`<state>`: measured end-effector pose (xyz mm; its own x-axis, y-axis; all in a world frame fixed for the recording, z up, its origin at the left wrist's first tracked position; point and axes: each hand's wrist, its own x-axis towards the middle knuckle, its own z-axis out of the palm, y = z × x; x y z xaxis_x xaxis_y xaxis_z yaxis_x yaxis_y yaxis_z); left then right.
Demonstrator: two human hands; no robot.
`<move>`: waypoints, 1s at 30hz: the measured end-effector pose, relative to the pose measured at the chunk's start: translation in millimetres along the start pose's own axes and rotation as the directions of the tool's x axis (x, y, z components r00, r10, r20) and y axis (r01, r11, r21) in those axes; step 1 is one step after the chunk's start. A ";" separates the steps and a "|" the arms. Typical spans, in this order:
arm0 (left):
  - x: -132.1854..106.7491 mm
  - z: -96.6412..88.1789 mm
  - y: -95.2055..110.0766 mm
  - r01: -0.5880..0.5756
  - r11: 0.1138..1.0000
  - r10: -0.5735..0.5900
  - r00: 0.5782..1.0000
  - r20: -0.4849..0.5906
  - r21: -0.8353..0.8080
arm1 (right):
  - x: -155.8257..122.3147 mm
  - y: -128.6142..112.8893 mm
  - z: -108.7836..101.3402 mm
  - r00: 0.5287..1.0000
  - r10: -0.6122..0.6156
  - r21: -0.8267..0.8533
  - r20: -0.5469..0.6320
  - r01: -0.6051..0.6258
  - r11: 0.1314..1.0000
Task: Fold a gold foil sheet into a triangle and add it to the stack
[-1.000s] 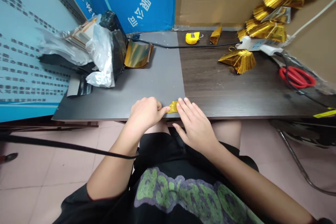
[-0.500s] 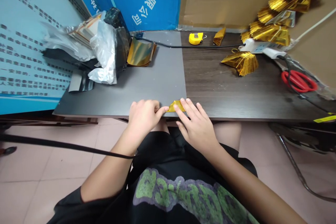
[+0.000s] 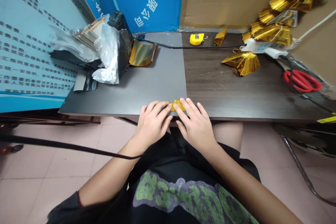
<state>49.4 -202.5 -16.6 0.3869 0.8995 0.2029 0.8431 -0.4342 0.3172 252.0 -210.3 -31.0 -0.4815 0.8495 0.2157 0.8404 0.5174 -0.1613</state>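
Note:
A small piece of folded gold foil paper lies at the table's front edge between my two hands, its ends partly under the fingers. My right hand is spread over its right side, fingertips pressing on it and the thumb below the edge. On the left side, my left hand rests with its fingers stretched over the table edge. Its index fingertip touches the left end of the foil paper, while the thumb hangs just below the edge.
At the back left are a stack of gold foil sheets and crumpled plastic bags. A yellow tape measure, a fan of folded gold foil, a power strip and red-handled scissors lie to the right. A black cable crosses the back.
My left hand has gone from a closed grip with its thumb at the paper's left end to stretched-out fingers there. My right hand stays on the paper.

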 end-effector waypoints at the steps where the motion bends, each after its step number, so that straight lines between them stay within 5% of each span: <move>1: -3.2 3.6 1.0 -0.007 0.999 0.008 1.000 -0.019 0.044 | -0.1 0.0 0.2 1.000 -0.001 0.002 0.000 0.001 1.000; 16: -9.3 15.3 4.3 0.011 0.993 0.001 0.994 -0.108 0.118 | -34.3 31.8 -14.9 0.990 0.128 -0.119 -0.066 -0.135 0.984; 22: -8.5 13.7 5.5 0.001 0.992 0.014 0.993 -0.115 0.129 | -29.2 31.5 -14.0 0.976 0.161 0.006 -0.149 -0.162 0.987; 30: -7.8 18.9 6.1 -0.005 0.992 0.028 0.981 -0.190 0.124 | -27.3 31.5 -1.2 0.974 0.079 -0.060 -0.212 -0.094 0.994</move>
<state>58.6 -211.3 -33.7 0.3326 0.8612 0.3843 0.8812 -0.4289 0.1986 292.0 -217.4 -40.8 -0.3495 0.8464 0.4018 0.8954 0.4281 -0.1228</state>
